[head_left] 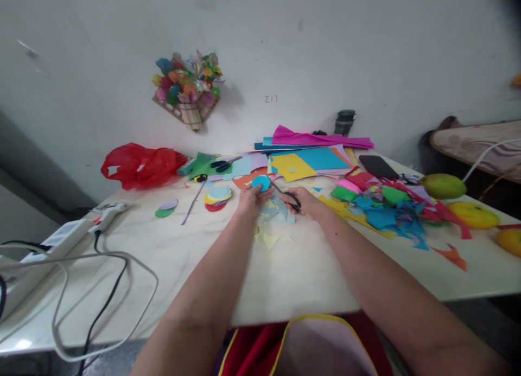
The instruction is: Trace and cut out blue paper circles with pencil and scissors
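Over the middle of the table, my left hand (pixel 249 198) is closed on a bright blue paper circle (pixel 261 183). Black-handled scissors (pixel 293 201) are in my right hand (pixel 306 201), with the blades pointing left to the circle's edge; whether they touch the paper I cannot tell. Pale blue and yellow paper scraps (pixel 272 216) lie under and in front of my hands. Left of my left hand sits a small stack of cut circles (pixel 218 195), pale blue on top with yellow and red below. Farther left, a lilac circle (pixel 168 204) overlaps a green circle (pixel 164 212).
Coloured paper sheets (pixel 325 160) and a second pair of scissors (pixel 223 164) lie toward the wall. Scraps (pixel 382 216), a phone (pixel 378 167) and a mango (pixel 442 186) occupy the right. A red plastic bag (pixel 142 165), power strip (pixel 61 240) and looping cables (pixel 152 289) are left.
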The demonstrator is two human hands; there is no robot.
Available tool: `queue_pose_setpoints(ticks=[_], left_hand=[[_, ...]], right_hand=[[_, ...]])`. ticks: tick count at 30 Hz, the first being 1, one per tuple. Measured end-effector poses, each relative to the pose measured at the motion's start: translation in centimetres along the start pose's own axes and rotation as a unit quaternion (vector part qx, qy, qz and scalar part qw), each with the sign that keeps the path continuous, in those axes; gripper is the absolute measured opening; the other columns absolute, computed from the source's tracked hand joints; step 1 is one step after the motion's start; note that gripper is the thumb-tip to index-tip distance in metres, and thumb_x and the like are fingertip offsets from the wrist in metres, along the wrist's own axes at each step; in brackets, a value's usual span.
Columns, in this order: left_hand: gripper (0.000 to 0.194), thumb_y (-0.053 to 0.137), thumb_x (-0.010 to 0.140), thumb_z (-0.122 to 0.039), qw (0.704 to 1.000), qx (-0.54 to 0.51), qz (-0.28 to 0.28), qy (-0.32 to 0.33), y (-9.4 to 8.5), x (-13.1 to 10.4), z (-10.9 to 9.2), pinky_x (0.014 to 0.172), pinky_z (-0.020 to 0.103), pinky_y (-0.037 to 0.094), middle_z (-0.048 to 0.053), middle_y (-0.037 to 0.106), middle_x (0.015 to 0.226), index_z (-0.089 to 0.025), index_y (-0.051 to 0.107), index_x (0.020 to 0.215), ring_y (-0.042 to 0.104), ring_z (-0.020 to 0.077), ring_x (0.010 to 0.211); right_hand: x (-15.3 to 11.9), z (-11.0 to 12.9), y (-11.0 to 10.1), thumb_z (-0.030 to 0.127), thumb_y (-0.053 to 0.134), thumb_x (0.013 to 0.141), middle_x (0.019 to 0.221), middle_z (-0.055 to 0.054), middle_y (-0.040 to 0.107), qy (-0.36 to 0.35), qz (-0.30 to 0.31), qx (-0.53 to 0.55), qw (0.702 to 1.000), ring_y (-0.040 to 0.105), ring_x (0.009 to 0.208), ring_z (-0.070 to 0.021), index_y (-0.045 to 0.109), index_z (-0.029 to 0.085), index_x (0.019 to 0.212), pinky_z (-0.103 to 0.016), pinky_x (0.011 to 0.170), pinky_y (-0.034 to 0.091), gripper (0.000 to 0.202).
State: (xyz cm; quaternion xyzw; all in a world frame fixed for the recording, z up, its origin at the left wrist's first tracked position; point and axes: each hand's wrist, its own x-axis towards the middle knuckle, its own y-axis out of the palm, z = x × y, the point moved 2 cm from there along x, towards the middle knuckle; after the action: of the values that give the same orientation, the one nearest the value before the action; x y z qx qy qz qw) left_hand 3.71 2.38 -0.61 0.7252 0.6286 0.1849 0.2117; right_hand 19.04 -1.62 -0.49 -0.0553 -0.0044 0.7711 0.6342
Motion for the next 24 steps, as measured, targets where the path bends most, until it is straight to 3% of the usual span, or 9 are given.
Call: queue_pose_setpoints(ticks=[5,10,16,24], left_hand=[[0.008,0.054,0.073,-0.010,1.000,0.002,0.002,-0.002,0.0,0.0,0.0,0.064,0.030,0.053,0.010,0.067,0.075,-0.010,0.056,0.081,0.067,0.0229,0.076],[0.012,0.054,0.073,-0.011,1.000,0.012,0.022,-0.010,-0.1,0.1,0.1,0.065,0.031,0.053,0.012,0.068,0.078,-0.009,0.057,0.084,0.067,0.0230,0.077],[0.012,0.056,0.072,-0.012,0.998,0.021,0.057,-0.004,-0.4,0.4,0.5,0.063,0.029,0.054,0.010,0.068,0.076,-0.009,0.058,0.084,0.067,0.0217,0.073],[0.014,0.057,0.071,-0.012,0.998,0.030,0.053,-0.010,-0.3,0.4,0.5,0.064,0.030,0.054,0.010,0.068,0.079,-0.010,0.059,0.084,0.067,0.0220,0.074]], right_hand=[[0.4,-0.5,-0.3,0.040,0.062,0.065,0.045,0.004,0.049,0.014,-0.001,0.005,1.000,0.041,0.034,-0.0061,0.049,0.018,0.063,-0.018,0.032,0.029,0.026],[0.2,-0.3,-0.1,0.041,0.062,0.066,0.047,0.003,0.052,-0.013,0.008,-0.029,0.999,0.044,0.032,-0.0065,0.049,0.017,0.065,-0.017,0.025,0.018,0.027],[-0.2,0.1,0.1,0.039,0.063,0.065,0.047,0.003,0.052,-0.015,0.001,-0.030,0.999,0.045,0.032,-0.0065,0.050,0.017,0.067,-0.016,0.024,0.020,0.026],[-0.4,0.5,0.3,0.039,0.063,0.066,0.045,0.003,0.051,-0.021,-0.002,-0.032,0.999,0.044,0.032,-0.0069,0.048,0.017,0.065,-0.017,0.024,0.020,0.027]])
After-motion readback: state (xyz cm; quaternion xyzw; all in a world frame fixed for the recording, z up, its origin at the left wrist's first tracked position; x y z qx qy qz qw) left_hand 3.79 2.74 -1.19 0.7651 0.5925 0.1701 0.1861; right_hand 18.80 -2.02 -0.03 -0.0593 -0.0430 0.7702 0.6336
